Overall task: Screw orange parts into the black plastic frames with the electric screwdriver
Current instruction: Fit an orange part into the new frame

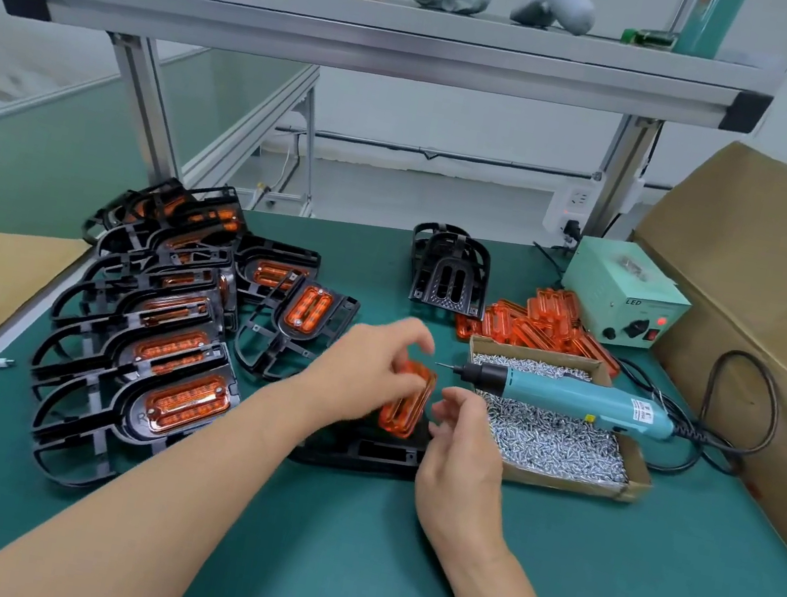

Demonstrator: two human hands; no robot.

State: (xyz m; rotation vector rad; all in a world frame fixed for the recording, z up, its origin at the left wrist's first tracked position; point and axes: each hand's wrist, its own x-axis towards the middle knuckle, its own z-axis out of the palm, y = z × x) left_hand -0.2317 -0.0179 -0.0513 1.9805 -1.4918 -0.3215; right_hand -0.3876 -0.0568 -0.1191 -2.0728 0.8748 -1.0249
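Note:
My left hand [364,366] pinches an orange part [408,400] at its upper end, holding it tilted over a black plastic frame [364,447] that lies on the green mat. My right hand [458,444] hovers just right of the orange part with loosely curled fingers, and I cannot see it holding anything. The blue electric screwdriver [568,395] lies across the cardboard box of screws [559,446], its tip pointing left toward my hands.
Several finished frames with orange inserts [152,325] are piled at the left. Empty black frames [448,268] stand at the back, loose orange parts [541,323] beside them. A green power unit [624,292] and a large cardboard box [773,320] are at the right.

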